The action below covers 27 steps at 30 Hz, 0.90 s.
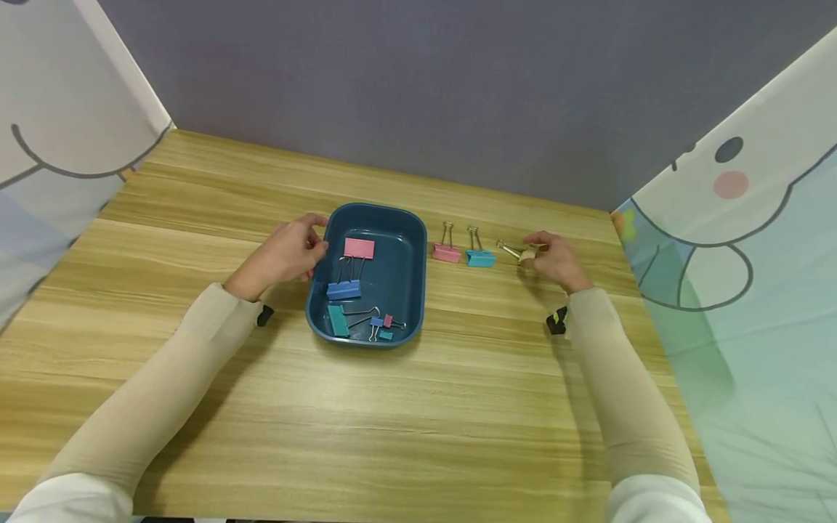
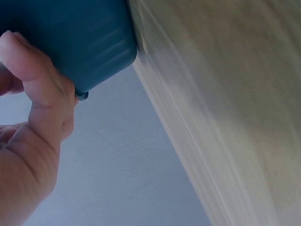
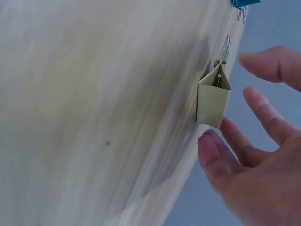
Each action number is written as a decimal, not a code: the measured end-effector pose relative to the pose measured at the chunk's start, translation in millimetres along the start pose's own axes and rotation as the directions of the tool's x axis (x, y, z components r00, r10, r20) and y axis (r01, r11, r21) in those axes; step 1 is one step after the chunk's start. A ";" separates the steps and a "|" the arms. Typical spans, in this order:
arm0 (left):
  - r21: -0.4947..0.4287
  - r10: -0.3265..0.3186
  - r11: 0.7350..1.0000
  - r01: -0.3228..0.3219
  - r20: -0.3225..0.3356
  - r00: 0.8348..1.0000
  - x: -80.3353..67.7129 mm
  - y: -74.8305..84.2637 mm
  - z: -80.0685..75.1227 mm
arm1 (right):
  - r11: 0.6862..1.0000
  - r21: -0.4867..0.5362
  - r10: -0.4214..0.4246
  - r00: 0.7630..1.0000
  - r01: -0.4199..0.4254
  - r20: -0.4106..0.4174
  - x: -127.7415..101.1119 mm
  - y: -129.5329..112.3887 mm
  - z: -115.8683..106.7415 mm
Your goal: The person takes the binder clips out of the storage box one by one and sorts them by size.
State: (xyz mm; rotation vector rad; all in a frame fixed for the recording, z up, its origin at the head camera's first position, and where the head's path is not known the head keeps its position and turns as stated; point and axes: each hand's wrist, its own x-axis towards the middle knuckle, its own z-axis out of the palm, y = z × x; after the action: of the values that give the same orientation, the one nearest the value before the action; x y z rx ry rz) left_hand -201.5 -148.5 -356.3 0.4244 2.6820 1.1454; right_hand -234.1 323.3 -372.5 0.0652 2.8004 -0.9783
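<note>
My left hand [image 1: 284, 253] is at the left side of a dark blue tray [image 1: 400, 283], its fingers against the outer wall near the rim. In the left wrist view its relaxed fingers are beside the blue wall [image 2: 89, 47]. My right hand [image 1: 554, 260] is around a gold binder clip [image 3: 214, 106] that rests on the table. In the right wrist view the fingers are spread; a thumb and fingertip come close to the clip's lower end, and I cannot tell whether they touch it. The clip's wire handles point left.
A pink binder clip [image 1: 447, 253] and a teal binder clip [image 1: 480, 258] stand between the tray and the gold clip. Inside the tray lie a pink clip [image 1: 359, 248], a blue clip [image 1: 344, 290], a teal clip [image 1: 338, 320] and several small ones. A grey wall [image 1: 405, 94] rises behind the table.
</note>
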 end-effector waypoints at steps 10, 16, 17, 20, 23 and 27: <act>0.008 0.003 1.000 -0.003 -0.002 1.000 1.2 -0.1 0.5 | 1.000 0.005 -0.028 0.999 0.028 0.023 -6.7 3.6 8.8; 0.012 0.000 1.000 0.000 -0.004 1.000 1.0 0.1 0.2 | 0.999 0.032 0.008 0.997 -0.010 0.080 -10.6 1.7 9.9; 0.011 0.001 1.000 -0.001 -0.004 1.000 1.2 0.0 0.4 | 0.999 0.038 0.006 0.996 -0.009 0.086 -11.1 1.6 9.5; 0.010 0.003 1.000 -0.003 -0.005 1.000 1.3 0.1 0.8 | 0.999 0.037 -0.025 0.996 0.021 0.086 -12.1 2.5 8.6; 0.010 0.000 1.000 0.000 -0.004 1.000 1.2 0.3 0.8 | 0.998 0.044 -0.036 0.997 0.033 0.062 -12.8 3.2 9.7; 0.009 -0.003 1.000 0.003 -0.001 1.000 1.0 1.2 0.3 | 0.999 0.003 -0.043 0.999 0.043 0.005 -13.1 2.4 13.5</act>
State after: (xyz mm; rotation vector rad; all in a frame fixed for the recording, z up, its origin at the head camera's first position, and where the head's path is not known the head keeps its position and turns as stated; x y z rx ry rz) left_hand -202.1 -147.2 -355.7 0.4209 2.6884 1.1340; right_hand -218.9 316.9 -382.1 0.0029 2.8066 -0.9899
